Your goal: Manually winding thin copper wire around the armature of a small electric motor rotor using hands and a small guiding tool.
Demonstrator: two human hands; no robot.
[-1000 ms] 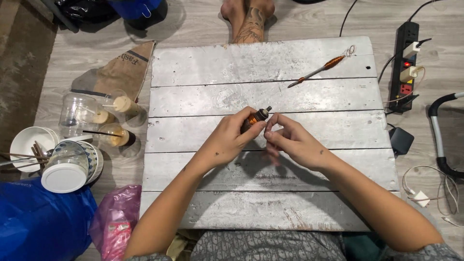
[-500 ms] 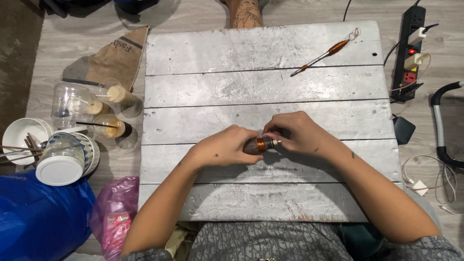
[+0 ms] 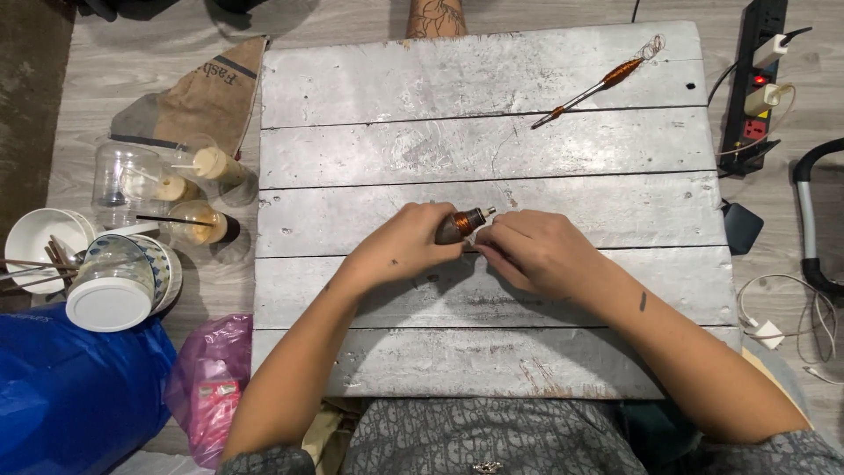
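A small dark bulb-shaped piece wound with copper wire lies between my hands over the middle of the grey plank board. My left hand grips its dark rounded end. The fingers of my right hand pinch at its metal tip, where thin wire seems to run; the wire itself is too fine to follow. A thin metal rod wrapped with copper wire lies apart at the board's far right.
Left of the board stand clear plastic cups, a white bowl with sticks, a white-lidded jar, a brown paper bag, a blue bag and a pink bag. A power strip and cables lie right. A person's foot shows beyond the board.
My hands came down nearer the board's middle with the wound piece, and it has turned so its metal tip points right toward my right fingers. The view has shifted slightly.
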